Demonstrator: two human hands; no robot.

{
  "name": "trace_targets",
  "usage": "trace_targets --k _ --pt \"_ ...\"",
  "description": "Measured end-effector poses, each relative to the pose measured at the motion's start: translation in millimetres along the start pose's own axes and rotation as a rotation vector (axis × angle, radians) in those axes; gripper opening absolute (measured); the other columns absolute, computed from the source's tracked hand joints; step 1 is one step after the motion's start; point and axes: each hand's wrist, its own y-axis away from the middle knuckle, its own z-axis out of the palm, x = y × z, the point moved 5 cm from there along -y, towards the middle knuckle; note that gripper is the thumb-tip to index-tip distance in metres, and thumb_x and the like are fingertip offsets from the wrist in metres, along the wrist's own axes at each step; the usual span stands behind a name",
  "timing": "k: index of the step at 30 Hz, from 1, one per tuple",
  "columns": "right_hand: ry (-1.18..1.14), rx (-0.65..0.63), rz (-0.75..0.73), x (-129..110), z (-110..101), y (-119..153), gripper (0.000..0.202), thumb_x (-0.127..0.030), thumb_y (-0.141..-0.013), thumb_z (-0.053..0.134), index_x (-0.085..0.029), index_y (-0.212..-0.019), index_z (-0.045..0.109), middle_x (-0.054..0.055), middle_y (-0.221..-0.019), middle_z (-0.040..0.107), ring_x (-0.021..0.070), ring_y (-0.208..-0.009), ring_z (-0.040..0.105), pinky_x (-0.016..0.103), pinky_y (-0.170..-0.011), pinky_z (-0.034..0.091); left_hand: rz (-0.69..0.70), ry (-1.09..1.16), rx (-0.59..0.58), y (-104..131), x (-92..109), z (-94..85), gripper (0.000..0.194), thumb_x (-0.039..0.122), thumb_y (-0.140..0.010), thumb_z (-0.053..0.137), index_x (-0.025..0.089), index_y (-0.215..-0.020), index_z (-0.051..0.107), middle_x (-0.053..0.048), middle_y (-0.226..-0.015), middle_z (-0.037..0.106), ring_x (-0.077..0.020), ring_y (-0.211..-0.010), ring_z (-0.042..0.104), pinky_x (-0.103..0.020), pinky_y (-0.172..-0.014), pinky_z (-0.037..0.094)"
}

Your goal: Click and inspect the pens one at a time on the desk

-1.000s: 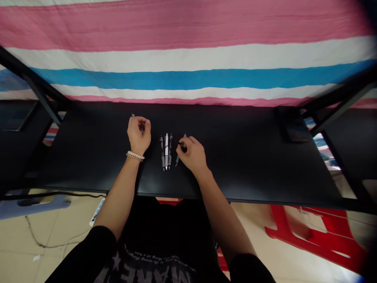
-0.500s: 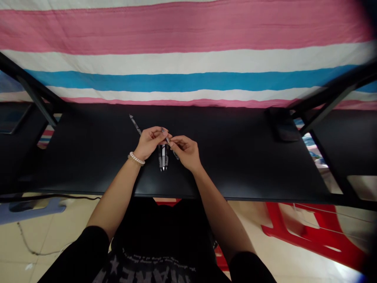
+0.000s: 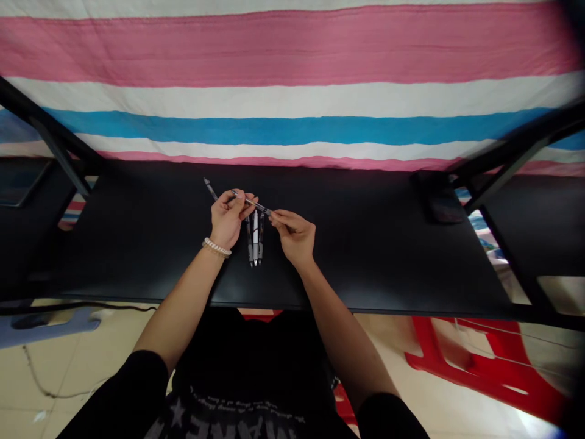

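Observation:
A slim pen [image 3: 256, 204] is held slantwise between my two hands above the black desk. My left hand [image 3: 227, 214], with a pale bracelet at the wrist, pinches its upper left end. At the lower right end, the fingers of my right hand [image 3: 295, 236] are closed round the tip, which they hide. Below the held pen, several pens [image 3: 255, 238] lie side by side, one white between darker ones, points toward me. One more pen [image 3: 209, 188] lies slanted beyond my left hand, its lower part covered by the fingers.
The black desk [image 3: 379, 256] has a striped cloth [image 3: 292, 128] hanging behind it. A dark flat object [image 3: 441, 201] sits at the back right, near the metal frame. A red plastic stool [image 3: 484, 366] stands on the floor at the right.
The held pen has come into fuller view as my hands moved apart, the right one shifting right and slightly down. The row of pens below is less covered.

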Motion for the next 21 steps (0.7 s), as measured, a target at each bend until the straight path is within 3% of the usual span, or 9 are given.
trace_targets --k 2,4,6,8,10,13,16,19,21 --pt "-0.007 0.002 -0.008 1.2 0.3 -0.5 0.022 -0.042 -0.083 0.078 -0.03 -0.101 0.079 0.005 -0.111 0.075 0.0221 -0.1 0.073 0.042 -0.089 0.062 0.004 0.021 0.011 -0.1 -0.2 -0.1 0.026 0.033 -0.077 0.085 0.019 -0.085 0.065 -0.003 -0.087 0.076 -0.0178 -0.087 0.077 -0.03 -0.083 0.061" --pt "-0.048 0.007 0.076 7.9 0.6 -1.1 0.031 -0.045 -0.085 0.075 -0.028 -0.11 0.077 0.005 -0.1 0.076 0.0202 -0.086 0.074 0.039 -0.077 0.064 0.002 0.034 0.016 -0.6 0.4 -0.5 0.025 0.032 -0.078 0.085 0.019 -0.085 0.065 -0.003 -0.089 0.077 -0.018 -0.088 0.077 -0.031 -0.084 0.061" --pt "-0.066 0.02 0.105 11.7 0.0 -1.8 0.027 -0.046 -0.087 0.072 -0.025 -0.102 0.078 0.005 -0.089 0.074 0.0184 -0.078 0.072 0.036 -0.071 0.063 -0.006 0.04 0.023 -1.2 0.7 -1.1 0.023 0.03 -0.079 0.084 0.019 -0.085 0.065 -0.003 -0.089 0.076 -0.018 -0.087 0.077 -0.031 -0.084 0.061" --pt "-0.072 0.029 0.057 10.6 -1.3 -2.8 0.023 -0.045 -0.083 0.077 -0.026 -0.096 0.078 0.006 -0.1 0.074 0.0194 -0.088 0.072 0.036 -0.077 0.063 -0.007 0.052 0.026 -1.7 1.0 -1.6 0.022 0.029 -0.079 0.083 0.018 -0.085 0.065 -0.004 -0.088 0.076 -0.0181 -0.087 0.077 -0.032 -0.085 0.062" --pt "-0.086 0.022 0.06 11.0 -2.0 -3.6 0.027 -0.046 -0.082 0.077 -0.027 -0.101 0.076 0.006 -0.105 0.073 0.0191 -0.089 0.072 0.036 -0.077 0.063 0.001 0.069 0.028 -2.1 1.2 -2.3 0.021 0.028 -0.079 0.084 0.018 -0.084 0.066 -0.004 -0.087 0.076 -0.0186 -0.086 0.077 -0.032 -0.084 0.062" --pt "-0.111 0.029 0.119 12.7 -2.7 -4.4 0.024 -0.048 -0.086 0.072 -0.025 -0.094 0.076 0.004 -0.089 0.072 0.0169 -0.075 0.07 0.035 -0.069 0.063 0.007 0.083 0.026 -2.6 1.0 -3.2 0.022 0.028 -0.077 0.085 0.018 -0.083 0.067 -0.004 -0.087 0.077 -0.0188 -0.086 0.077 -0.031 -0.083 0.062" --pt "-0.181 0.034 0.077 9.6 -1.9 -5.3 0.023 -0.044 -0.076 0.083 -0.026 -0.088 0.076 0.005 -0.1 0.073 0.019 -0.089 0.072 0.037 -0.081 0.063 0.006 0.096 0.017 -2.4 0.4 -2.5 0.023 0.028 -0.075 0.087 0.018 -0.083 0.067 -0.005 -0.087 0.077 -0.019 -0.085 0.077 -0.032 -0.084 0.062" --pt "-0.207 0.012 0.175 13.8 1.3 -4.8 0.028 -0.048 -0.082 0.077 -0.025 -0.097 0.076 0.003 -0.084 0.074 0.0163 -0.07 0.071 0.035 -0.068 0.063 -0.003 0.081 -0.004 -2.3 -0.4 -0.6 0.023 0.029 -0.076 0.086 0.018 -0.084 0.067 -0.004 -0.087 0.077 -0.0194 -0.086 0.077 -0.034 -0.086 0.062" --pt "-0.168 0.038 0.194 13.8 -0.1 -4.5 0.027 -0.049 -0.082 0.076 -0.023 -0.091 0.078 0.002 -0.077 0.072 0.0145 -0.06 0.067 0.033 -0.06 0.061 0.002 0.067 -0.005 -3.7 0.1 -1.7 0.023 0.029 -0.076 0.086 0.018 -0.084 0.067 -0.004 -0.087 0.077 -0.0194 -0.086 0.077 -0.034 -0.086 0.062"
